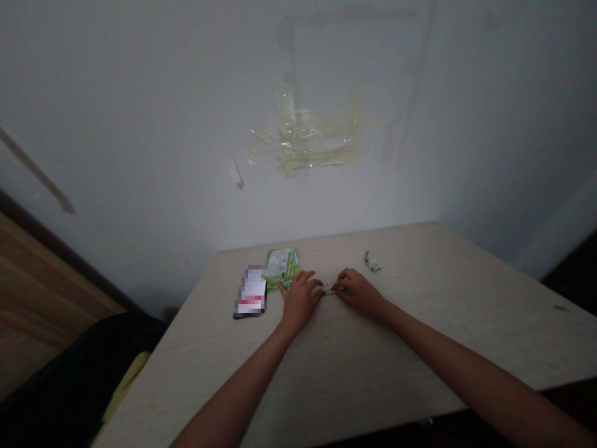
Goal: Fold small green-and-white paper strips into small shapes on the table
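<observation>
A small green-and-white wrapper (328, 290) lies between my hands, low over the table. My right hand (361, 292) pinches its right end with thumb and forefinger. At the left end, the thumb and forefinger of my left hand (299, 300) close on it, while the other fingers spread toward a larger packet. That green printed packet (282, 261) rests flat on the table, partly behind my left fingers. Farther back on the right is a crumpled green-and-white wrapper (372, 262), apart from both hands. What the small wrapper contains, if anything, I cannot make out.
A phone (252, 292) with a lit, blurred screen lies left of my left hand, against the packet. The pale wooden table (420, 280) meets a wall (186, 155) marked with old tape (308, 146). Dark and yellow cloth (124, 379) sits beyond the table's left edge.
</observation>
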Tool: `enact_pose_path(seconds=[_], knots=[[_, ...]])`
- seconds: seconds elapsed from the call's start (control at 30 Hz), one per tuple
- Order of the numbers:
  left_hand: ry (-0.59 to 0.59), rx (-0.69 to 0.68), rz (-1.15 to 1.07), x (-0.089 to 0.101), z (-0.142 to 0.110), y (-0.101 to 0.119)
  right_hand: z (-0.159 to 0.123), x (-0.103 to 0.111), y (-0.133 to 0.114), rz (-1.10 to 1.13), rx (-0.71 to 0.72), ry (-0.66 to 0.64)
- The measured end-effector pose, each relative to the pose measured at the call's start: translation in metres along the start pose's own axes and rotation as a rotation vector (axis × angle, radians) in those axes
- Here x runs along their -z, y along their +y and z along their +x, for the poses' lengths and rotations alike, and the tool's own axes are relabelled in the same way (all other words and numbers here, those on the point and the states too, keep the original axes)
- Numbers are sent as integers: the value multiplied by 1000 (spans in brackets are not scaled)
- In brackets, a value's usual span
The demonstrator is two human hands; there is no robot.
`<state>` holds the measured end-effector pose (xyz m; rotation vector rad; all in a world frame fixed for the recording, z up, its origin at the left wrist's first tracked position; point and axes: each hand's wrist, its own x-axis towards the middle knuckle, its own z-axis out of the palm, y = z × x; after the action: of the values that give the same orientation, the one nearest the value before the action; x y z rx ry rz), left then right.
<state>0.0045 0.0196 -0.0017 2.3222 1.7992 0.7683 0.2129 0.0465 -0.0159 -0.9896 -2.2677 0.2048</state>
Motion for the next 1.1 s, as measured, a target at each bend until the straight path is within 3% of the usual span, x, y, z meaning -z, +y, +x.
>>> enact_pose_path(seconds=[0.4, 1.1], knots=[[-138, -111, -58, 1, -2, 1, -1, -5, 10, -44, -60, 40], [-125, -235, -10, 1, -7, 3, -2, -7, 16, 36, -135, 108]])
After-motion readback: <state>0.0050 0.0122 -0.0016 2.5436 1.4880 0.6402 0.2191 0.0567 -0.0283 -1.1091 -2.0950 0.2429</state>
